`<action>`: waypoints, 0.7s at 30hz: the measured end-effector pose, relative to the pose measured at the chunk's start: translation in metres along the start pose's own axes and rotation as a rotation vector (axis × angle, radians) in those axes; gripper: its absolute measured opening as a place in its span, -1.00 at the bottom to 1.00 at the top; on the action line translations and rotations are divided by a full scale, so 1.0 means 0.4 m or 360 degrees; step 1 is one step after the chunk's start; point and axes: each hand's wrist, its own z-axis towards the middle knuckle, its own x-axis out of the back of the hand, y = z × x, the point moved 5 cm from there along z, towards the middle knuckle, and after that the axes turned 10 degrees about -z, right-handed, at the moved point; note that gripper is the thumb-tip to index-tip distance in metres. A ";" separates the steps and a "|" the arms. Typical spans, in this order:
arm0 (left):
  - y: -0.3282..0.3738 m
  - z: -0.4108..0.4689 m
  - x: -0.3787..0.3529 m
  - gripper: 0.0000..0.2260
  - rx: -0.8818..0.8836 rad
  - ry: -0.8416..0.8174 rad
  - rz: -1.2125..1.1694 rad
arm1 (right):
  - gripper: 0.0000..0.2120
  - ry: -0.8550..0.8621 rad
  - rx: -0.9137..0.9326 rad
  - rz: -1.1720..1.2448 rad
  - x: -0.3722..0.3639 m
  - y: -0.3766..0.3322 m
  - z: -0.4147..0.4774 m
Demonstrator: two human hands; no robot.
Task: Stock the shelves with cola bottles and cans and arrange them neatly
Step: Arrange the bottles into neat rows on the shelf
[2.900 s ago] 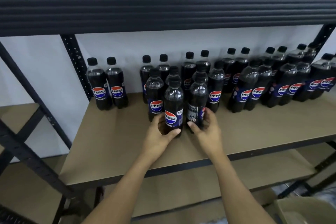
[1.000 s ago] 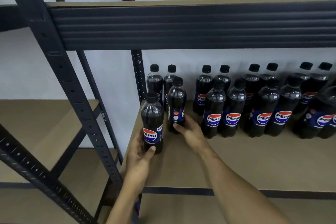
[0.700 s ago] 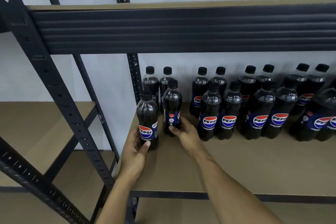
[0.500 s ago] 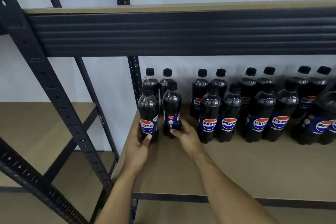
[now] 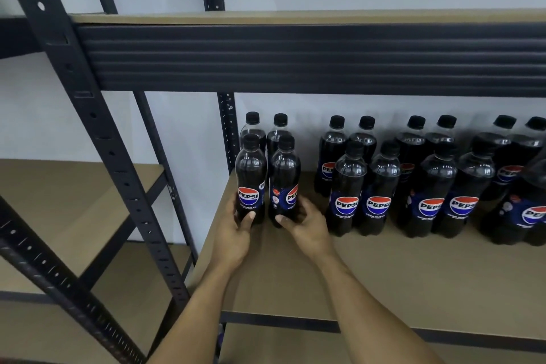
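two small cola bottles stand upright, side by side, at the left end of the shelf [image 5: 384,275]; both hold dark liquid and have black caps and blue labels. the left front bottle [image 5: 251,183] shows its pepsi roundel square on, and the left hand [image 5: 236,233] grips it low. the right front bottle [image 5: 284,183] is turned so its roundel faces partly right, gripped low by the right hand [image 5: 307,224]. just behind them a back pair [image 5: 280,127] stands by the wall. past a gap to the right, more bottles [image 5: 381,186] stand in two rows.

Bare shelf board [image 5: 384,281] open in front; bottle rows [image 5: 413,186] block back; upright post [image 5: 227,133] left.
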 end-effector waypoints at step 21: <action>-0.068 0.010 0.019 -0.50 0.0133 0.0127 0.0005 | -0.49 0.0261 -0.0006 -0.0027 -0.021 -0.015 -0.023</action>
